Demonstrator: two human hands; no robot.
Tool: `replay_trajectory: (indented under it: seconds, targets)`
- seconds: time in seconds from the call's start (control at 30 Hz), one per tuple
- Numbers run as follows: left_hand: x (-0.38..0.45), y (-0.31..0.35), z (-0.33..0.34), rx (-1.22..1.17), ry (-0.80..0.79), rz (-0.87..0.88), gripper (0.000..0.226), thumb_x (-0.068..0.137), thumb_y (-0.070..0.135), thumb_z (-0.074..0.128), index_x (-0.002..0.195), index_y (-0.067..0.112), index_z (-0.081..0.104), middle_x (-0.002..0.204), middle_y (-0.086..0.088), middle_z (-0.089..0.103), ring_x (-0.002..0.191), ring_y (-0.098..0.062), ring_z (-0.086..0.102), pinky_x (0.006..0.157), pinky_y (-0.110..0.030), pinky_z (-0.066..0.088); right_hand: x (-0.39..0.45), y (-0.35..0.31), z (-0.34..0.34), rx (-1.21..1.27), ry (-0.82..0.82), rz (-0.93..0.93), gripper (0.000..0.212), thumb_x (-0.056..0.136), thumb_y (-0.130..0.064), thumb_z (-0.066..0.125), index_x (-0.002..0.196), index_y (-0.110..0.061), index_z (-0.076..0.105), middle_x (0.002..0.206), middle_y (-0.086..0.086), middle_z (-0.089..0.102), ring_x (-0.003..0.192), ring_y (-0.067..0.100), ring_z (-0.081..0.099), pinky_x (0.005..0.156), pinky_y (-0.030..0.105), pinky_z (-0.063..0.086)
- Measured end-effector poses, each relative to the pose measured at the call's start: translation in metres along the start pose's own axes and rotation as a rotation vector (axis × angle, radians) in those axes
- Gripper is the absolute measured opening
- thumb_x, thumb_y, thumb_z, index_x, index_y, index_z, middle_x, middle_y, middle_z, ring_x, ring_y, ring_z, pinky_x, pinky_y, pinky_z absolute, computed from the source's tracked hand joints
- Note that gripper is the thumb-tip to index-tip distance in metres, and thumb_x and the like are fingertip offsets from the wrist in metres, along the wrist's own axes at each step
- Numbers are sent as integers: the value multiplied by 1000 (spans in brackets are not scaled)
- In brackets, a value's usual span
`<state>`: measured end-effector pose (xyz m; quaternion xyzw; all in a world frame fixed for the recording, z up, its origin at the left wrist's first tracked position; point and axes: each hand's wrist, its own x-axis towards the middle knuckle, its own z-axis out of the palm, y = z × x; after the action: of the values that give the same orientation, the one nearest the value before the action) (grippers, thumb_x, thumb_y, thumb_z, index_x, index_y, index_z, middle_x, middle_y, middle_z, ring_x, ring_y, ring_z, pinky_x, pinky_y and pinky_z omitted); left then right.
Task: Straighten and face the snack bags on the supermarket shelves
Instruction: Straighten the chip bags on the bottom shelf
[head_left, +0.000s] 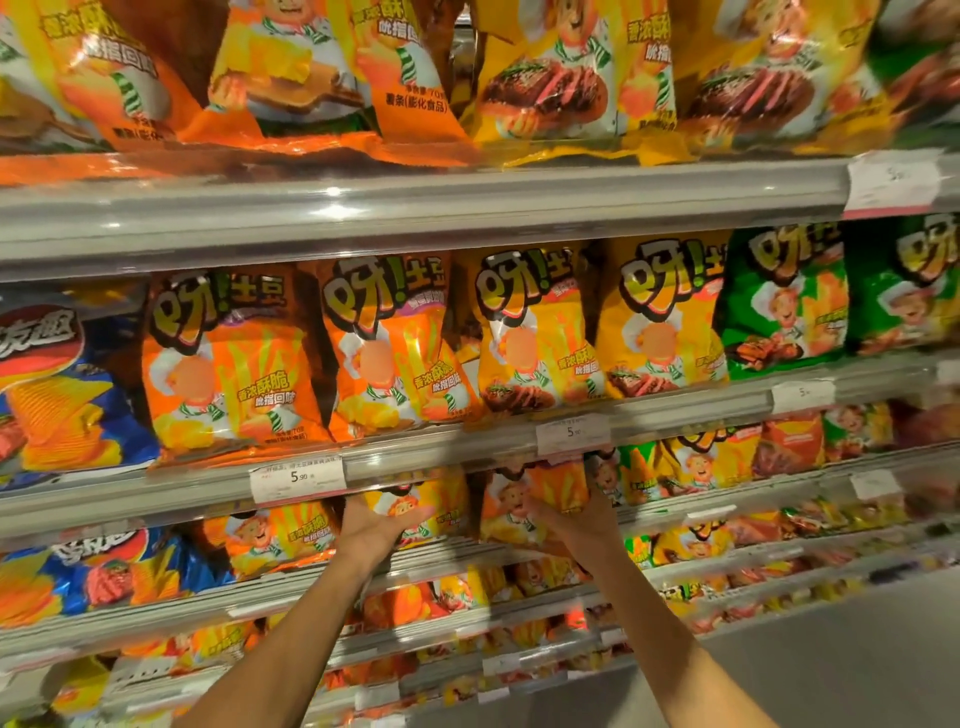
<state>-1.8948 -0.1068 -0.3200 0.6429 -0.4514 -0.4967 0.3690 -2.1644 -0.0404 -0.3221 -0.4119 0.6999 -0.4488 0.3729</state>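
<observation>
Both my hands reach up to the third shelf from the top. My left hand (376, 527) lies with straight fingers under an orange snack bag (415, 501), palm up against its lower front. My right hand (574, 519) holds the lower right edge of a neighbouring orange-yellow snack bag (519, 501), fingers curled round its side. Both bags stand upright, their tops hidden behind the shelf rail above.
The shelf above holds a row of orange (228, 364), yellow (660, 322) and green bags (779, 306) facing front. Price tags (297, 477) clip to the grey rails (415, 208). Blue bags (57, 395) stand at the left. Lower shelves run down to a grey floor (857, 665).
</observation>
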Motion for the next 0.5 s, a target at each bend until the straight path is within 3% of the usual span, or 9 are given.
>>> replay_trajectory:
  seconds: [0.07,0.13,0.2,0.3,0.4,0.43,0.5]
  targets:
    - [-6,2,10,-1,-8,12,69,63,17,94,117,7,53,97,1,63,96,-22,62,76,-21,52,-11,6,-12,45,-9,47,50,70,-41,89,112,-23,69,99,-5,75,97,17,71,78,23,52]
    - [-10,8,24,12,4,31,65,64,15,93,112,11,49,86,7,58,79,-11,58,62,-13,45,-22,16,-25,109,-1,82,55,65,-43,90,112,-26,66,97,-9,73,90,9,69,71,15,51]
    - [-9,11,40,12,-1,29,51,65,13,93,99,12,54,80,5,61,80,-21,62,66,-21,48,-31,30,-40,140,-12,107,61,66,-41,91,119,-25,64,99,-8,74,88,7,70,66,12,51]
    - [-13,21,71,-12,-28,4,56,67,13,92,103,13,49,79,2,62,79,-25,62,78,-37,53,-39,51,-68,163,-30,143,77,62,-49,93,127,-24,61,106,-4,76,95,15,73,77,26,58]
    - [-12,21,104,-13,-39,29,56,68,11,90,105,15,48,95,12,57,97,-26,61,72,-23,53,-38,67,-97,96,6,153,79,60,-51,88,127,-22,58,102,-8,72,90,8,68,70,19,50]
    - [-16,24,112,-10,-63,27,65,69,11,90,118,14,47,111,9,58,113,-29,58,77,-21,51,-36,71,-105,82,7,165,79,59,-50,87,128,-22,58,103,-8,72,91,8,66,70,20,49]
    - [-13,24,125,-10,-93,-31,101,69,14,90,148,0,28,148,-8,43,140,-32,37,104,-32,42,-29,82,-121,54,-6,187,79,62,-45,90,130,-20,59,108,-1,73,98,18,68,80,31,54]
